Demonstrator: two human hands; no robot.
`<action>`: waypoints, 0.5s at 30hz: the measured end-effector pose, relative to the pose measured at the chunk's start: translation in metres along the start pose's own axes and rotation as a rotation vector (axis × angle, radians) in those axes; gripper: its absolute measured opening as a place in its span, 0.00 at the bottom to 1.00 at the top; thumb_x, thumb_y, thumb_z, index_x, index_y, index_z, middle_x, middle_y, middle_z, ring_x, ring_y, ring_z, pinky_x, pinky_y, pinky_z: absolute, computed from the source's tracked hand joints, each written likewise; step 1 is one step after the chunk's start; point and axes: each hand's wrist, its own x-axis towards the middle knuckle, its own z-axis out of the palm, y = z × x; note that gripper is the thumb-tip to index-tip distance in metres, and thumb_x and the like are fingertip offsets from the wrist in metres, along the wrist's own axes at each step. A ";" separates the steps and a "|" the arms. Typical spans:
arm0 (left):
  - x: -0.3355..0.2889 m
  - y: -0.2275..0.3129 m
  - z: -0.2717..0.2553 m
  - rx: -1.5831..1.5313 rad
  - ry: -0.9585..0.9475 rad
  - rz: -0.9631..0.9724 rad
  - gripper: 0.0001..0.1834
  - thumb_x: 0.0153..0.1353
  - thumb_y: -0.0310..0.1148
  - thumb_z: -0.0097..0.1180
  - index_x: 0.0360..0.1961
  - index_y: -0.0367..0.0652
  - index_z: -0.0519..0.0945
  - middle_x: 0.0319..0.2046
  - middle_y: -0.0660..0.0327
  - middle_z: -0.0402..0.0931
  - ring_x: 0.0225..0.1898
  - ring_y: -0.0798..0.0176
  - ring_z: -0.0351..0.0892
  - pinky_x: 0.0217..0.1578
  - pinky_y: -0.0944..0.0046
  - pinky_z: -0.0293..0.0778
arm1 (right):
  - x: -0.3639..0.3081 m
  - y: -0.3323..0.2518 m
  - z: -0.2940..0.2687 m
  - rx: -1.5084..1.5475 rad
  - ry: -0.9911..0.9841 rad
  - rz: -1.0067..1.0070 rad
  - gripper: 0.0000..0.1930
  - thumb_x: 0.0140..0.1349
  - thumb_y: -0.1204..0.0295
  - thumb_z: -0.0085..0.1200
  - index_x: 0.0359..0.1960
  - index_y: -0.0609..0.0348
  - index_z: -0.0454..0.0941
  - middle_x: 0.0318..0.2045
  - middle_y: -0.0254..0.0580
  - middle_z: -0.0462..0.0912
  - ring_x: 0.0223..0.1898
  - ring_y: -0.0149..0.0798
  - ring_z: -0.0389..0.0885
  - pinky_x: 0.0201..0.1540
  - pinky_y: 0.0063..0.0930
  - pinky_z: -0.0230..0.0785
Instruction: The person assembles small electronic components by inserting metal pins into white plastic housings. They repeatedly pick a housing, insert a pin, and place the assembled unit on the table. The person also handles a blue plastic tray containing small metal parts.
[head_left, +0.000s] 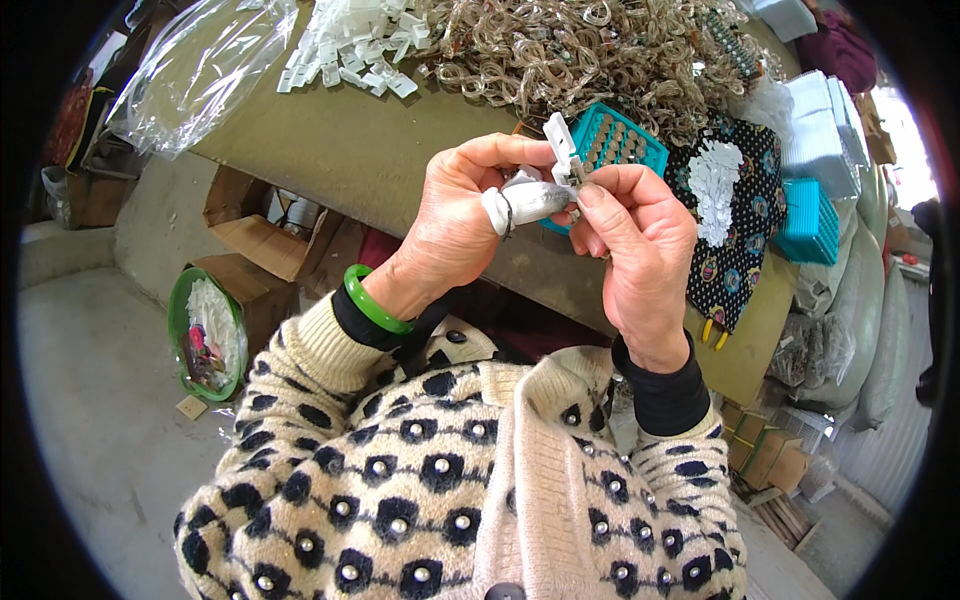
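Observation:
Both my hands are raised close together over the near edge of the table. Between the fingers of my left hand is a small white plastic case, its narrow flap standing up. A white cover, greyed with wear and tied with dark thread, wraps the left thumb. My right hand pinches at the case's lower end; fingertips hide what tiny part lies there. Just beyond, a teal tray holds several rows of round brownish discs. A green bangle circles my left wrist.
Heaped coiled thin wires and white plastic pieces cover the far table, beside a clear bag. At right, flat white pieces lie on dark patterned cloth, near stacked teal trays. A green basin stands on the floor.

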 end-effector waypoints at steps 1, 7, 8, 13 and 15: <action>0.001 0.001 0.000 -0.052 0.012 -0.020 0.13 0.58 0.17 0.63 0.46 0.35 0.82 0.39 0.54 0.83 0.37 0.61 0.84 0.41 0.63 0.83 | 0.000 -0.002 0.000 0.003 -0.003 0.006 0.05 0.66 0.77 0.57 0.40 0.66 0.77 0.31 0.43 0.83 0.22 0.24 0.69 0.28 0.21 0.65; 0.001 0.006 0.002 -0.035 -0.003 0.036 0.11 0.58 0.17 0.63 0.42 0.34 0.82 0.40 0.54 0.82 0.38 0.62 0.84 0.42 0.63 0.83 | 0.001 0.006 0.003 -0.436 0.003 -0.352 0.04 0.63 0.83 0.56 0.39 0.65 0.78 0.33 0.39 0.81 0.30 0.29 0.81 0.34 0.21 0.74; 0.000 0.006 0.003 0.000 0.026 0.027 0.10 0.58 0.18 0.64 0.42 0.34 0.82 0.40 0.54 0.83 0.38 0.63 0.84 0.41 0.64 0.83 | 0.003 0.010 0.004 -0.537 0.010 -0.486 0.05 0.62 0.85 0.56 0.38 0.65 0.78 0.33 0.40 0.80 0.30 0.31 0.81 0.34 0.22 0.74; -0.004 0.011 0.006 0.044 0.090 0.004 0.10 0.58 0.19 0.65 0.42 0.34 0.83 0.39 0.56 0.83 0.37 0.66 0.83 0.39 0.66 0.82 | 0.000 0.019 0.005 -0.663 0.040 -0.600 0.09 0.57 0.87 0.58 0.37 0.64 0.77 0.34 0.43 0.78 0.31 0.36 0.79 0.33 0.25 0.75; -0.007 0.011 0.008 0.061 0.128 -0.036 0.11 0.57 0.19 0.66 0.42 0.34 0.83 0.38 0.57 0.83 0.36 0.66 0.83 0.39 0.67 0.81 | -0.004 0.021 0.007 -0.736 0.100 -0.593 0.09 0.57 0.87 0.59 0.37 0.63 0.76 0.35 0.44 0.77 0.30 0.35 0.79 0.33 0.25 0.75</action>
